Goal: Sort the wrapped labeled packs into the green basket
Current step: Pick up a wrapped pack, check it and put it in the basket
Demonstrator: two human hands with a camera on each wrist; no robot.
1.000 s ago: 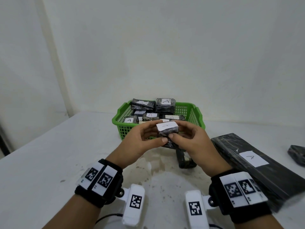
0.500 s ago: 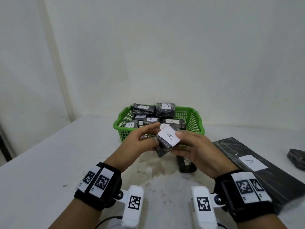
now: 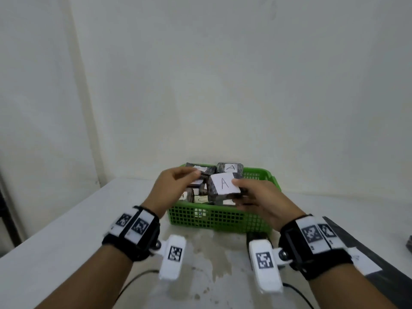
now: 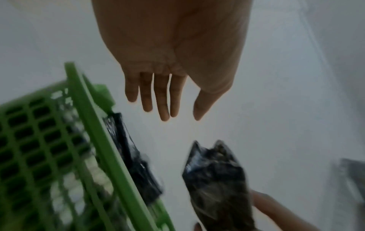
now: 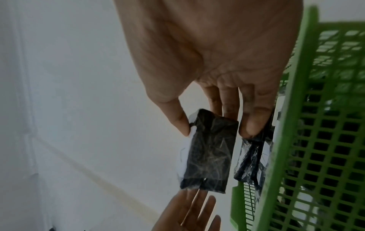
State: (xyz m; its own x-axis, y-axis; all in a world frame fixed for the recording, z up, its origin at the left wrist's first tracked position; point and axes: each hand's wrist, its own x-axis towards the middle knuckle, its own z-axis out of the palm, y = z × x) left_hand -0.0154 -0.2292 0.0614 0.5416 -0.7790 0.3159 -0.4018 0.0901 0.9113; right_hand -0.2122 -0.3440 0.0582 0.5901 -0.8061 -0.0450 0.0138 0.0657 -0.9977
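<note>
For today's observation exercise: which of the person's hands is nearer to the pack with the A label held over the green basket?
Right. The right hand pinches the pack between thumb and fingers. The left hand hovers open beside it, apart from it.

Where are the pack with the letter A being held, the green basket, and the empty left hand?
held pack [image 3: 224, 183]: head view, on its white A label.
green basket [image 3: 219, 220]: head view, on the near lattice wall.
left hand [image 4: 173, 51]: left wrist view, on the open palm.
</note>
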